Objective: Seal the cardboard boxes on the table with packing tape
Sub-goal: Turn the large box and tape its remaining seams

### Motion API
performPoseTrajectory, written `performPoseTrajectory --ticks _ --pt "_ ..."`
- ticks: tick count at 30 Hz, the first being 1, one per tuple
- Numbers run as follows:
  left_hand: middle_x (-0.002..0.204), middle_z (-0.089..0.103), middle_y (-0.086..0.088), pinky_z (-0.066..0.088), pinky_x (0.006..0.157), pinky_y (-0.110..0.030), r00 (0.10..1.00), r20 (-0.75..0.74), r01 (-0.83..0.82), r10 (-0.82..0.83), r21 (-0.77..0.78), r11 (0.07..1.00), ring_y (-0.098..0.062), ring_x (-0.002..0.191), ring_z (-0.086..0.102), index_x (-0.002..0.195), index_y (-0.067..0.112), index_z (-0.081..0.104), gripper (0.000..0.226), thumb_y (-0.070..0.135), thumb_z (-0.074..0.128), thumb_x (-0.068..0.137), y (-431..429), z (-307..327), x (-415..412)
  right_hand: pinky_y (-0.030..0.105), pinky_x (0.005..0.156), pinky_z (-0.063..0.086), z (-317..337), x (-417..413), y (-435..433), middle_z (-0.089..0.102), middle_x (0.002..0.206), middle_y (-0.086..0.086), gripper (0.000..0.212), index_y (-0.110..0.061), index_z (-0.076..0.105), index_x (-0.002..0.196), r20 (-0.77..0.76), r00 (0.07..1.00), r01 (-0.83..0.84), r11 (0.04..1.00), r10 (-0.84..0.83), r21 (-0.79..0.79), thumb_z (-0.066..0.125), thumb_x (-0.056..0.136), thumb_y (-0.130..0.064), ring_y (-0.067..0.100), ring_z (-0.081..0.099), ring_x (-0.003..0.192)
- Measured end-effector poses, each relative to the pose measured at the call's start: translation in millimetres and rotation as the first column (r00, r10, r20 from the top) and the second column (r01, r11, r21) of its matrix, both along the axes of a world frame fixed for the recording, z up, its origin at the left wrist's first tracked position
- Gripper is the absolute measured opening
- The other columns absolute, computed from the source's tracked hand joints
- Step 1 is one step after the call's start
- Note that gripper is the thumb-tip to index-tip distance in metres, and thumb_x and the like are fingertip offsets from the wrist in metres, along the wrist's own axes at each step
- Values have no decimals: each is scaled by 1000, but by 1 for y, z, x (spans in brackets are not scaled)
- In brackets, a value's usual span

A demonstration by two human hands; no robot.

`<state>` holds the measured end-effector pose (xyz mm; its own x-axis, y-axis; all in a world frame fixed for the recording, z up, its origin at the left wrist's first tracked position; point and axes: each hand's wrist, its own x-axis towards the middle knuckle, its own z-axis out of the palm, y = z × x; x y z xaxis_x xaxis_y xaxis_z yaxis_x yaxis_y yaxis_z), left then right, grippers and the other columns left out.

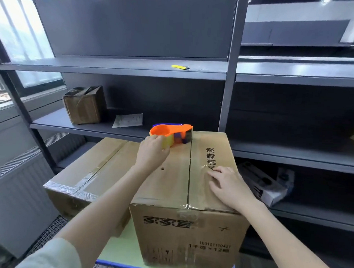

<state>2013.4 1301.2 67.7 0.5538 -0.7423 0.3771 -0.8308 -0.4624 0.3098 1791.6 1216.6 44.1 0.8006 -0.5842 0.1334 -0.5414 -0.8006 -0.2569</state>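
Our left hand [152,152] curls round the orange tape dispenser [171,131], gripping it at the far edge of the box [163,186] that lies under both hands. The dispenser's mouth sits just right of that hand, at the far end of the centre seam [189,175], likely so tape can be drawn along the gap towards us. Our right hand [228,186] lies flat with straight fingers and holds nothing. It presses the flap just right of the seam, we judge to hold the flaps level and the box steady. Between the hands the seam looks bare of fresh tape. Left of the left arm sits a second box [88,170], its seam already taped. Both rest on a green table [120,251].
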Motion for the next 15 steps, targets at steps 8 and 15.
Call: performPoseTrajectory --ticks 8,15 --pt "110 59 -10 36 99 -54 984 -55 -154 169 213 965 -32 108 51 103 11 56 30 38 45 97 -69 -5 27 30 103 23 -6 14 -14 38 129 -10 43 -36 43 135 35 999 23 999 -22 -40 39 92 -41 13 30 123" --pt "93 60 -5 44 93 -47 977 -112 -170 182 109 979 -27 91 56 93 17 53 19 33 44 99 -75 -12 33 29 103 18 -8 15 -20 37 130 -11 41 -36 44 133 61 998 11 1000 -11 -15 41 92 -40 12 28 124"
